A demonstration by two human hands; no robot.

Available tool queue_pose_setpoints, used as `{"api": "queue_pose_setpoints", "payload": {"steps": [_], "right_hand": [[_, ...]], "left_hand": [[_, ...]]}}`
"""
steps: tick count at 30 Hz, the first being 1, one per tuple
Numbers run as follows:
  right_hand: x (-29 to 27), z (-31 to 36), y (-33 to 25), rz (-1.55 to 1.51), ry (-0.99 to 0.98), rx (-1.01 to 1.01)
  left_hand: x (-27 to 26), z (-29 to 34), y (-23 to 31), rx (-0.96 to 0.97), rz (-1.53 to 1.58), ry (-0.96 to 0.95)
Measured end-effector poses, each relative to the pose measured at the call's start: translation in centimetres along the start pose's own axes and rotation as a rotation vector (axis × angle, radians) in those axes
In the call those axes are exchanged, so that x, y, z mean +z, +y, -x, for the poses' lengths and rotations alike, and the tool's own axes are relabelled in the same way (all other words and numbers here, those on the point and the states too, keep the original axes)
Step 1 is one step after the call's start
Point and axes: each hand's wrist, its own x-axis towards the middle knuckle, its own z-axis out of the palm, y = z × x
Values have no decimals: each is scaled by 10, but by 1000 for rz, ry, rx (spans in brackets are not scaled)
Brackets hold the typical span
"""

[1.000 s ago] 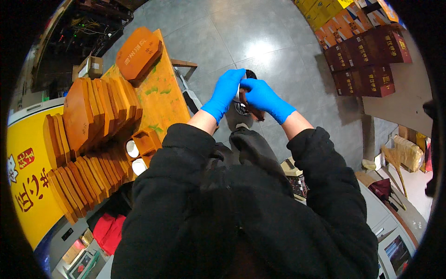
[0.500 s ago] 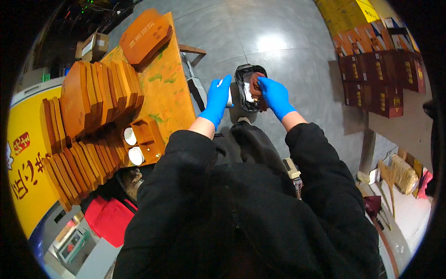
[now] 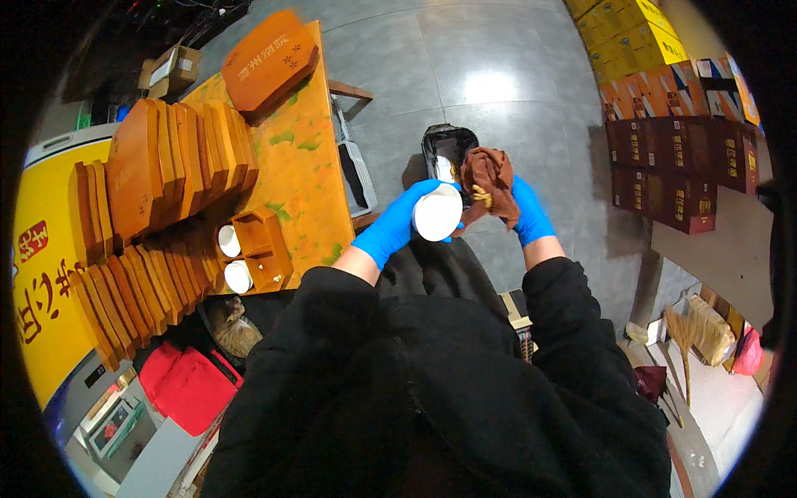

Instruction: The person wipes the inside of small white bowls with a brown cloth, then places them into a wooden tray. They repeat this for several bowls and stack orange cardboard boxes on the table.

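Blue-gloved, the left hand (image 3: pixel 397 226) closes around a white cup (image 3: pixel 437 212) while the right hand (image 3: pixel 525 209) clutches a brown cloth (image 3: pixel 490 179) beside it, off the orange table's (image 3: pixel 307 178) right edge.

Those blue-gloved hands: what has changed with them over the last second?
The hands have drawn apart. A second ago they were pressed together around something small; now the left hand holds a round white cup out in plain view, and the right hand has lifted a crumpled brown cloth off to its side. The stacked orange wooden box lids and the black bin stayed put.
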Motion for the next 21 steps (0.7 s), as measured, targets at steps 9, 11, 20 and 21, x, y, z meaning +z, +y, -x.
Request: {"api": "queue_pose_setpoints", "payload": {"steps": [9, 11, 20, 21], "right_hand": [[36, 20, 13, -204, -83, -113], [39, 26, 9, 16, -102, -96], [43, 42, -33, -994, 35, 280], [40, 43, -32, -867, 111, 280]], "left_hand": [[15, 12, 2, 146, -625, -100], [14, 20, 3, 186, -743, -81], [7, 8, 14, 95, -387, -67], [8, 4, 14, 75, -359, -36]]}}
